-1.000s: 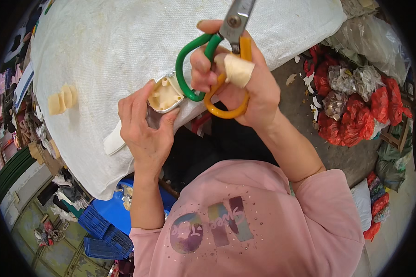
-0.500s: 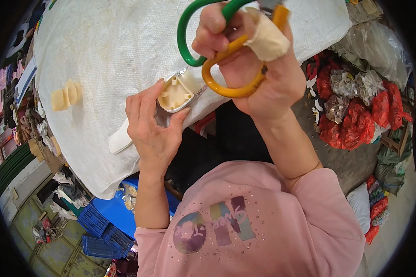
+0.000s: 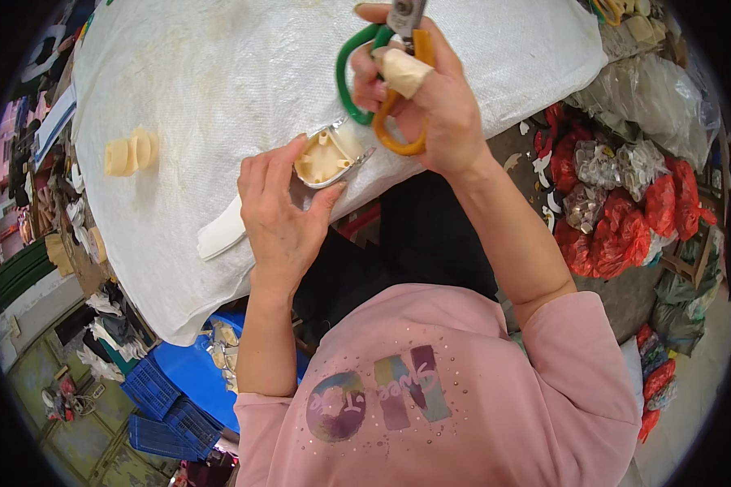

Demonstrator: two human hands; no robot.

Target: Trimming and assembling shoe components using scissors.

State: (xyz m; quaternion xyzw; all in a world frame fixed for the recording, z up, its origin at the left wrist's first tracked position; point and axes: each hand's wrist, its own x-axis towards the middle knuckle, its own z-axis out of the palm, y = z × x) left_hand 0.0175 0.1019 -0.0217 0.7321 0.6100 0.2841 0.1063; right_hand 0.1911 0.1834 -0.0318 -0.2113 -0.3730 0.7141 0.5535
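Observation:
My left hand (image 3: 280, 215) grips a hollow cream plastic piece (image 3: 321, 162) wrapped at its rim in shiny silver material, its open side turned up. Fingers and thumb pinch it from its left and lower sides at the edge of the white-covered table (image 3: 244, 73). My right hand (image 3: 455, 122) holds scissors with one green and one orange handle (image 3: 398, 148), raised beyond the piece and pointing away. Beige tape (image 3: 404, 73) wraps the right thumb. The blade tips are cut off by the top edge. A white curved strip (image 3: 222, 234) lies beside my left wrist.
Cream curled pieces (image 3: 131, 152) sit on the table's left part. Below it stands a blue tub (image 3: 179, 365) with more silver-edged pieces, near blue crates (image 3: 150, 388). Red plastic bags (image 3: 617, 231) and clear bags (image 3: 646, 101) are on the floor at right.
The scissors and my right hand have moved down and left, farther from the camera and nearer the silver-edged piece. My left hand with the piece has shifted slightly right in view.

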